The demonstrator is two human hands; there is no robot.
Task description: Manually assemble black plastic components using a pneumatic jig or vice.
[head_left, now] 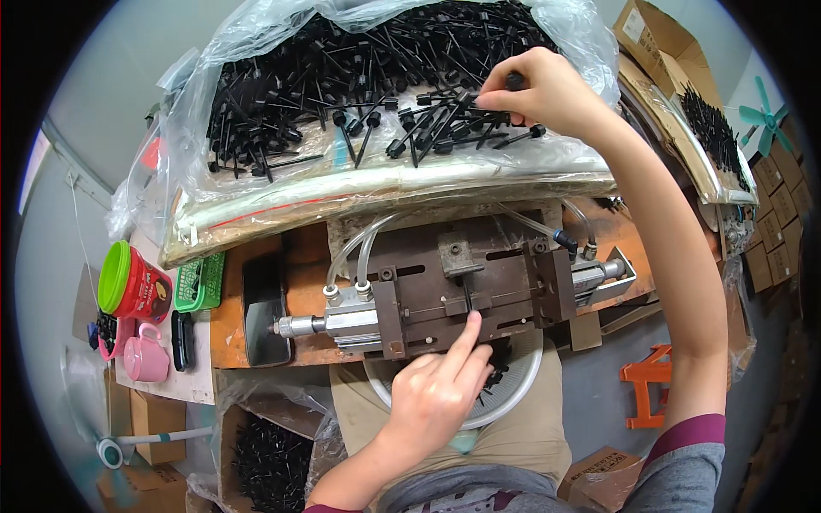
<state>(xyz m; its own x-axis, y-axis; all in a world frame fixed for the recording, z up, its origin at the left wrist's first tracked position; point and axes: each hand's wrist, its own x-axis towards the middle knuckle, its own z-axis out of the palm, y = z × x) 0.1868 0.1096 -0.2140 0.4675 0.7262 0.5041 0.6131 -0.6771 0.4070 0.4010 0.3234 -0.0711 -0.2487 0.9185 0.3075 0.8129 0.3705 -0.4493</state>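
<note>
My right hand (pixel 547 94) is raised over the far pile of black stemmed parts (pixel 368 64), its thumb and fingers closed around one black stemmed part (pixel 514 81) whose knobbed head shows. My left hand (pixel 440 389) reaches over the near side of a dark metal clamping fixture (pixel 419 291). Its index finger stretches out, the tip at the near end of a thin black rod (pixel 468 295) lying in the fixture's middle slot. The other left fingers are partly bent, and I see nothing in them.
Air cylinders (pixel 352 318) with clear hoses flank the fixture. A white basket (pixel 513 393) with black parts rests at my lap. To the left are a phone-like black slab (pixel 265 309), a green basket (pixel 201 282), a red tub (pixel 141 286) and a pink mug (pixel 147 355).
</note>
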